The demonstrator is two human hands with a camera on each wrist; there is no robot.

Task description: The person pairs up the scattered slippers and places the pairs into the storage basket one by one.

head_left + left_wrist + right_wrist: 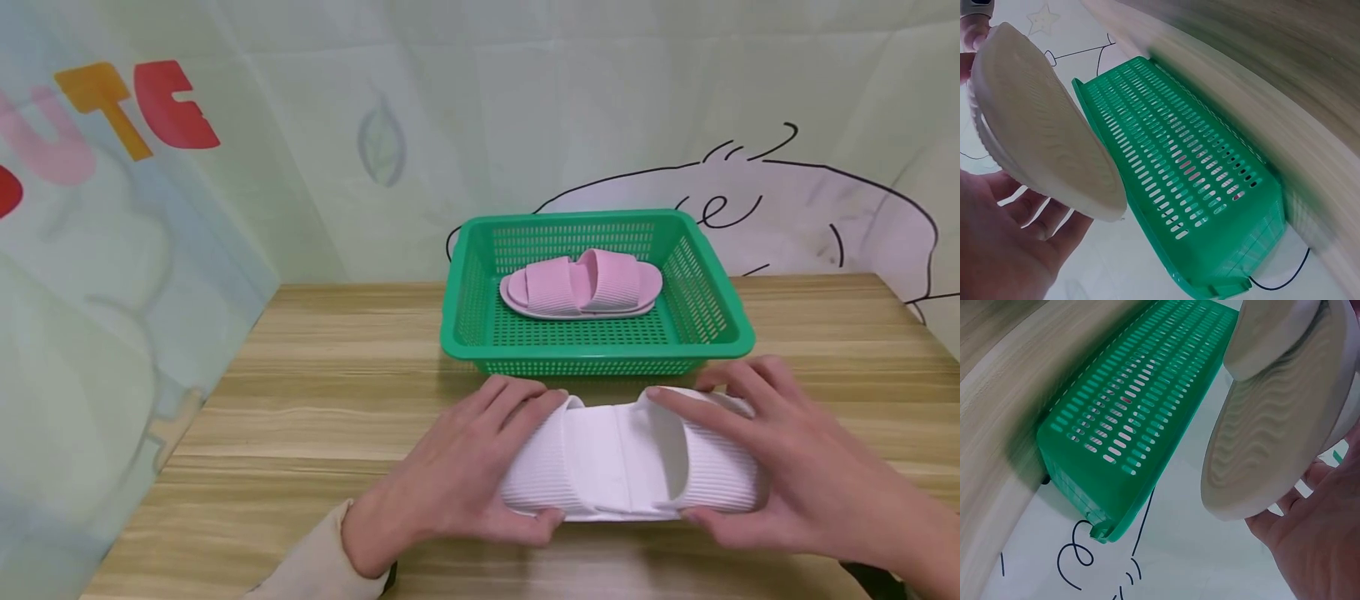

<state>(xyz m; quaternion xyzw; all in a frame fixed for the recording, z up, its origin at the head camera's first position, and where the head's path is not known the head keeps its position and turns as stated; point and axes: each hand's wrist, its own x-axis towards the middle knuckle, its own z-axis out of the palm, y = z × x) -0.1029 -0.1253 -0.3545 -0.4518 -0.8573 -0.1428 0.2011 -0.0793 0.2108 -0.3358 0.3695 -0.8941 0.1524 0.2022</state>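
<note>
Left hand (457, 475) and right hand (780, 467) grip white slippers (630, 462) from opposite ends, fingers curled over top, thumbs at near edge. Pair nested, resting on wooden table (300, 400), just before green basket (596, 292). Ribbed straps, wavy soles. Long axis left-right. Pink slippers (581, 285) lie in perforated plastic basket, likewise crosswise.

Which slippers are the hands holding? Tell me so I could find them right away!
Find the green basket at the back of the wooden table. Just in front of it, the left hand and right hand grip the white slippers, nested together. The pink slippers lie inside the basket; the white ones sit outside it.
</note>
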